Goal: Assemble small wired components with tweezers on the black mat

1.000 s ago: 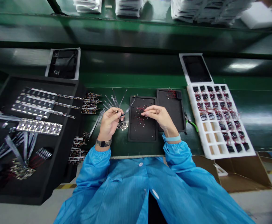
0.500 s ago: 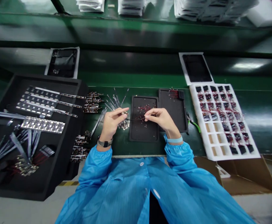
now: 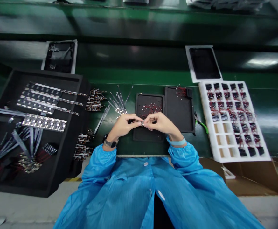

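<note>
My left hand (image 3: 126, 125) and my right hand (image 3: 160, 122) meet fingertip to fingertip over the front of a shallow black tray (image 3: 145, 136). Pinched between them is a small electronic part (image 3: 142, 123) with a shiny metallic look; its details are mostly hidden by the fingers. Whether my right fingers grip this part or a thin wire at it, I cannot make out. Behind the hands, thin red wires with pale tips (image 3: 150, 109) lie in the tray. Beyond my left hand, a fan of ribbon-like strips with small circuit boards (image 3: 119, 101) rests on the green bench.
A second black tray (image 3: 179, 116) adjoins on the right, with green-handled cutters (image 3: 202, 125) beside it. Further right stands a white foam tray (image 3: 221, 127) of black wired parts. A large black bin (image 3: 50, 171) with boards and strips fills the left.
My right hand has come left to meet my left hand, which moved slightly right. The dark wire stretched between them before no longer shows. The view has shifted a little.
</note>
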`<state>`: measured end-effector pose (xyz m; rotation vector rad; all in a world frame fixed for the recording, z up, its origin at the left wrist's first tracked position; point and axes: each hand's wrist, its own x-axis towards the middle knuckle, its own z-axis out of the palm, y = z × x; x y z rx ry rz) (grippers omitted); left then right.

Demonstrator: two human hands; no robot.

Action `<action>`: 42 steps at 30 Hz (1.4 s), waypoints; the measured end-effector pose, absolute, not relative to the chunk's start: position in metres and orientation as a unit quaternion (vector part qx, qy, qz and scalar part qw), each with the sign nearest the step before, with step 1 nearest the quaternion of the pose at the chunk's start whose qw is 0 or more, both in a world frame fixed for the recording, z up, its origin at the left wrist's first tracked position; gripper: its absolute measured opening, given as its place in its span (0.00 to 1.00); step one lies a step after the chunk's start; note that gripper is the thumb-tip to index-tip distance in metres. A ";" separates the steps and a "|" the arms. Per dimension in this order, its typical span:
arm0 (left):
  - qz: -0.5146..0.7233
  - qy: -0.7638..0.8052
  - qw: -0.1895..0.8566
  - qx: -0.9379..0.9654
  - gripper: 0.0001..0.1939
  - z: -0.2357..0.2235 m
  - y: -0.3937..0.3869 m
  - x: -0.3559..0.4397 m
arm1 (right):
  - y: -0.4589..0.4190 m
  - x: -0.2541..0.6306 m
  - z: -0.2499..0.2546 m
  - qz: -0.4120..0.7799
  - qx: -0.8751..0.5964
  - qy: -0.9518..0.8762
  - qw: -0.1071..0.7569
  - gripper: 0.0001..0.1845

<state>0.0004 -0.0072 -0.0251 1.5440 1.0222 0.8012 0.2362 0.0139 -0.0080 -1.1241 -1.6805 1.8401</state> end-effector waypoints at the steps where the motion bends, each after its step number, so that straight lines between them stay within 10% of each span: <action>1: 0.331 0.430 0.532 0.650 0.09 -0.025 -0.007 0.000 | 0.014 0.236 -0.008 0.663 -0.402 -0.601 0.196 0.18; 42: 0.301 0.447 0.567 0.623 0.11 -0.034 -0.004 -0.002 | 0.009 0.230 -0.017 0.672 -0.434 -0.575 0.172 0.13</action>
